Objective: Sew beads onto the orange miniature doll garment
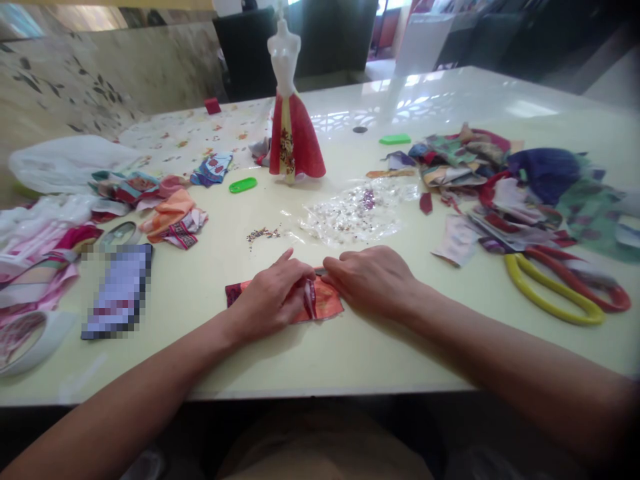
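Item: a left hand (273, 297), curled narrow and pinching a folded red strip (310, 300) against an orange-red fabric piece (320, 305). Item: a right hand (370, 280), lying low with fingers together and touching that fabric's far edge; whether it is gripping, one cannot tell. The fabric piece is lying flat between both hands, near the bench's (240, 387) near edge. Around it: a scatter of small beads (263, 235) is lying just far-left of the hands, and a clear plastic sheet with sequins (355, 213) is resting farther off. A dress form (285, 57) wearing a red and cream gown (295, 140) is standing upright at the far middle. Green plastic clips (243, 185) are lying beside it. Fabric scraps (480, 180) are heaped on the right, next to yellow-handled scissors (553, 293). An orange cloth (170, 213) and mixed scraps (130, 190) are spreading across the left. A packet (117, 291) is lying near left, blurred beyond reading.
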Available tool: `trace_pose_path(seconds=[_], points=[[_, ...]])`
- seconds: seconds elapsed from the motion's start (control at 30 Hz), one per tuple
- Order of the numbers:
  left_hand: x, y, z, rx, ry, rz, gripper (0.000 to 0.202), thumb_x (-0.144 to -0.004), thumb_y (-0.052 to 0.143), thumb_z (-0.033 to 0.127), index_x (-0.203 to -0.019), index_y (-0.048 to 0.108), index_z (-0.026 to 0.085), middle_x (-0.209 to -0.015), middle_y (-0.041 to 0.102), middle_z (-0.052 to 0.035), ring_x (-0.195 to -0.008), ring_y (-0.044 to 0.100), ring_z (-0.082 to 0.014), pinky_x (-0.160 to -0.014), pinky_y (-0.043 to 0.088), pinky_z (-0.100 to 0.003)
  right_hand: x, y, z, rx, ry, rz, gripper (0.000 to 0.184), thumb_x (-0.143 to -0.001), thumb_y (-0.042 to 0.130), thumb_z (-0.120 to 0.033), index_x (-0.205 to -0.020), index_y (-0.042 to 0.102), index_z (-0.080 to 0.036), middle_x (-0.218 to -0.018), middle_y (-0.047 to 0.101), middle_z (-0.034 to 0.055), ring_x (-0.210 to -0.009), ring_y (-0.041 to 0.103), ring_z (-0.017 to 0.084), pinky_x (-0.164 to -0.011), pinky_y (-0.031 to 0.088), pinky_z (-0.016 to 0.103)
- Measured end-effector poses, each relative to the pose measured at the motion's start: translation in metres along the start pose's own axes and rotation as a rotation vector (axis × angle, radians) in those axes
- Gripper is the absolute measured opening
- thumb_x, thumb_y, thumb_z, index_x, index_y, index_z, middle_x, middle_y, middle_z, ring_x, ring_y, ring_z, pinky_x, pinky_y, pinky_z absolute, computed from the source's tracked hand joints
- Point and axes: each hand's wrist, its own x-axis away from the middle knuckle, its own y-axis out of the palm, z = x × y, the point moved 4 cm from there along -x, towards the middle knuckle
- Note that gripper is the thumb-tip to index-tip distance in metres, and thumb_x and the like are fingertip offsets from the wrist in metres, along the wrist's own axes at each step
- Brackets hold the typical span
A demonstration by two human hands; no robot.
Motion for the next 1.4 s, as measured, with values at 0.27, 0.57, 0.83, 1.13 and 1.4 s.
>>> trace_pose_path(seconds=[0.27, 0.57, 0.83, 1.13, 1.4], points=[[0.002, -0.003, -0.002, -0.010, 0.002, 0.064, 0.029, -0.077, 0.049, 0.004, -0.101, 0.053, 0.020, -0.086, 0.061, 0.0000, -0.077, 0.059, -0.0124, -0.116, 0.028, -0.049, -0.001, 0.000, -0.001, -0.001, 0.006, -0.022, 0.028, -0.096, 0.041, -0.035, -0.083, 0.061, -0.021, -0.069, 0.066, 0.0028, -0.049, 0.048, 0.012, -0.050, 0.015, 0.029], [0.002, -0.002, -0.002, -0.087, 0.107, 0.057, 0.031, -0.080, 0.049, 0.004, -0.107, 0.053, 0.017, -0.088, 0.062, -0.0005, -0.081, 0.061, -0.0118, -0.117, 0.030, -0.046, 0.000, -0.002, -0.001, 0.002, 0.000, -0.007, 0.028, -0.096, 0.041, -0.035, -0.081, 0.059, -0.021, -0.068, 0.066, 0.0018, -0.049, 0.051, 0.013, -0.047, 0.011, 0.028], [0.000, 0.002, 0.001, -0.168, 0.114, -0.026, 0.027, -0.084, 0.047, 0.007, -0.109, 0.052, 0.017, -0.092, 0.063, -0.0014, -0.085, 0.062, -0.0121, -0.118, 0.029, -0.045, -0.001, -0.003, -0.001, -0.007, 0.002, -0.013, 0.027, -0.096, 0.040, -0.034, -0.083, 0.060, -0.021, -0.070, 0.067, 0.0030, -0.051, 0.052, 0.013, -0.048, 0.012, 0.029], [0.001, 0.003, 0.003, -0.135, 0.061, -0.036, 0.025, -0.084, 0.046, 0.007, -0.107, 0.053, 0.016, -0.090, 0.062, -0.0018, -0.083, 0.060, -0.0123, -0.117, 0.030, -0.046, 0.004, -0.014, 0.005, 0.016, 0.014, -0.021, 0.029, -0.094, 0.041, -0.038, -0.082, 0.061, -0.021, -0.068, 0.067, 0.0031, -0.052, 0.052, 0.014, -0.050, 0.012, 0.029], [0.002, -0.014, -0.011, 0.076, -0.116, 0.094, 0.016, -0.084, 0.051, 0.009, -0.097, 0.057, 0.018, -0.092, 0.065, -0.0017, -0.083, 0.061, -0.0127, -0.109, 0.037, -0.043, 0.002, -0.010, 0.002, -0.017, 0.025, -0.114, 0.031, -0.094, 0.041, -0.039, -0.079, 0.061, -0.021, -0.067, 0.067, 0.0026, -0.053, 0.054, 0.014, -0.050, 0.013, 0.029]])
